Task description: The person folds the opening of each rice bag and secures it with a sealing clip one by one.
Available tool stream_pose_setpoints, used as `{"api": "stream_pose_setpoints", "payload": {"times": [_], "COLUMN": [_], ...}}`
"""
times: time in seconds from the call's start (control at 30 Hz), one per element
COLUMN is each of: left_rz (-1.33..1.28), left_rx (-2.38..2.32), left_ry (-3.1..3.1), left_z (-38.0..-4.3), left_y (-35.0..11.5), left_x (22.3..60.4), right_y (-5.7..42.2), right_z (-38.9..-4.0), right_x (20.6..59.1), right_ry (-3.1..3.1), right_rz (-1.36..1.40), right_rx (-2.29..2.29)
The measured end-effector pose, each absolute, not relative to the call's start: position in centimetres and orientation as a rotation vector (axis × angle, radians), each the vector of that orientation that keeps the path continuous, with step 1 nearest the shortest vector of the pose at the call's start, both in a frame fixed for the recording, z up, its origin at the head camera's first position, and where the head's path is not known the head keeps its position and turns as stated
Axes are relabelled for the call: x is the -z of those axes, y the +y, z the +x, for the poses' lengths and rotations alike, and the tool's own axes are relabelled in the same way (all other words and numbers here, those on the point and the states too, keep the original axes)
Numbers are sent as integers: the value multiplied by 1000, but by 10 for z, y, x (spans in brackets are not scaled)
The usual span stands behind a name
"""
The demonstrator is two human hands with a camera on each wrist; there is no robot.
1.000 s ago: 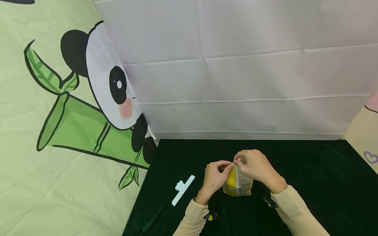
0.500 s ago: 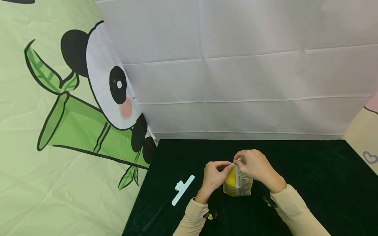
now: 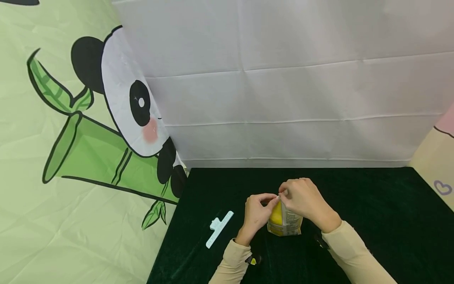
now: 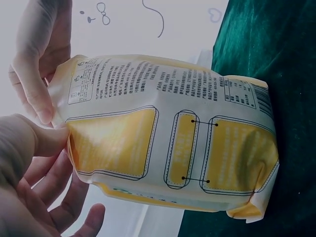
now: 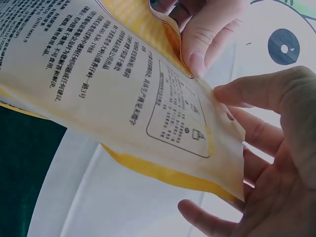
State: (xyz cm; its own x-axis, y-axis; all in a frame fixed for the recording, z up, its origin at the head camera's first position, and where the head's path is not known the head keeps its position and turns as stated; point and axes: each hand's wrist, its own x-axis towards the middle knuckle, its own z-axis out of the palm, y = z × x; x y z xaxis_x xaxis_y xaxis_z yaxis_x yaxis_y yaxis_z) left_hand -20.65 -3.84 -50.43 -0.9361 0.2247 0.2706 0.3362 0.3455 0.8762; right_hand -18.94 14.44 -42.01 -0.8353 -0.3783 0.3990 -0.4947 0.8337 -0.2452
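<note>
A yellow and pale printed packaging bag [image 3: 285, 221] stands upright on the dark green cloth, below both hands. My left hand [image 3: 257, 213] pinches its top edge between thumb and forefinger. Right beside it, my right hand [image 3: 306, 200] also pinches that edge. In the left wrist view the bag [image 4: 163, 143] shows yellow panels and dark printed text, and the left thumb presses its upper edge. From the right wrist, the right thumb and fingers hold the flat top strip of the bag [image 5: 123, 84]. The bag's inside is hidden.
A pale blue-white bag clip [image 3: 219, 229] lies slanted on the green tablecloth [image 3: 383, 221], left of the left hand. Behind the table hangs a white creased cloth [image 3: 283, 98]. A green panda-print cloth [image 3: 88, 142] covers the left side.
My right hand has shifted very slightly up and left at the bag's top. The left hand, the bag and the clip look nearly unchanged.
</note>
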Motion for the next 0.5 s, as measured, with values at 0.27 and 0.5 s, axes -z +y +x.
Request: {"api": "stream_pose_setpoints", "payload": {"times": [0.27, 0.5], "left_rz": [-504, -489], "left_rx": [1684, 1700], "left_ry": [-2527, -2521], "left_z": [-207, -208], "left_y": [-34, -32], "left_x": [503, 504], "right_y": [146, 146], "right_z": [-193, -195], "right_x": [424, 424], "right_ry": [-2689, -2697], "right_rz": [674, 681], "right_rx": [-444, -418]}}
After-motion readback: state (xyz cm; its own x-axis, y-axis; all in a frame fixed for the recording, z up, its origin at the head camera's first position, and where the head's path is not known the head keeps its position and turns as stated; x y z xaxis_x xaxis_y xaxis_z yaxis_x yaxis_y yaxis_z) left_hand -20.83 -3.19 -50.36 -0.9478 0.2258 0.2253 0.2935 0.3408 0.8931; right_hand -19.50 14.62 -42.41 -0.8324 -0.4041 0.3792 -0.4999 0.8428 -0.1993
